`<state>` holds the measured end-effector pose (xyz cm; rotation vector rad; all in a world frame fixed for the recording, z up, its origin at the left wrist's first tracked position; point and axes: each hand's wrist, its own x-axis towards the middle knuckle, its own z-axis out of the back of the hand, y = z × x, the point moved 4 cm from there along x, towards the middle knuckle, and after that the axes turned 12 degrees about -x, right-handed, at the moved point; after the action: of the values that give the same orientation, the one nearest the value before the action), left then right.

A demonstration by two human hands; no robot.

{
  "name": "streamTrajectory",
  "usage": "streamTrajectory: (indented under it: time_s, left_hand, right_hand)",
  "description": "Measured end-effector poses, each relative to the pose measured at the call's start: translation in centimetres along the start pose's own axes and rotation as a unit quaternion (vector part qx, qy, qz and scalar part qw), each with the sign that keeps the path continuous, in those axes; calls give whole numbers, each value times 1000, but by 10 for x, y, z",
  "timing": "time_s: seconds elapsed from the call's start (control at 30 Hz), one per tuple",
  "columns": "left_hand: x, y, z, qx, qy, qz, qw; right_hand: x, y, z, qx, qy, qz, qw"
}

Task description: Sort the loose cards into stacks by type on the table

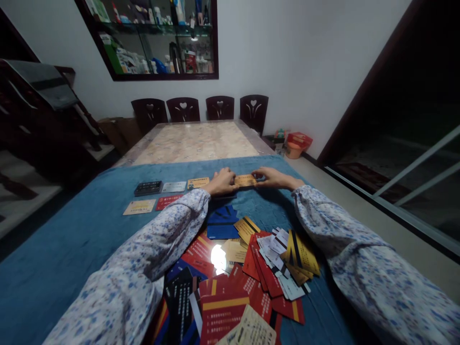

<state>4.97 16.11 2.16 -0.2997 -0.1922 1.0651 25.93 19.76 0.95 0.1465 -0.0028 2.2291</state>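
A gold card (245, 180) lies between my two hands, low over the blue cloth. The fingers of my left hand (222, 182) grip its left end, and those of my right hand (268, 178) pinch its right end. Left of my left hand are a yellow card (198, 183), a silver card (174, 187) and a stack of black cards (148, 188). Nearer to me lie a cream card (139, 207) and a red card (166, 202), the latter partly covered by my sleeve. Blue cards (223, 225) sit just below my hands.
A loose heap of red cards (224, 314), black cards (178, 302), white cards (275, 249) and gold cards (302, 254) spreads between my forearms. The blue cloth (72, 239) covers the near table (201, 136). Several dark chairs (182, 110) stand behind it, below a wall cabinet (218, 48).
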Motion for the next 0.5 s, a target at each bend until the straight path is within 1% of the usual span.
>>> streamTrajectory:
  time_s: [0.3, 0.5]
  left_hand:
    - [20, 1, -4, 4, 11, 28, 1000]
    - [28, 3, -6, 11, 13, 42, 999]
  right_hand:
    - [14, -16, -7, 13, 26, -8, 1000]
    - [19, -16, -8, 18, 41, -9, 999]
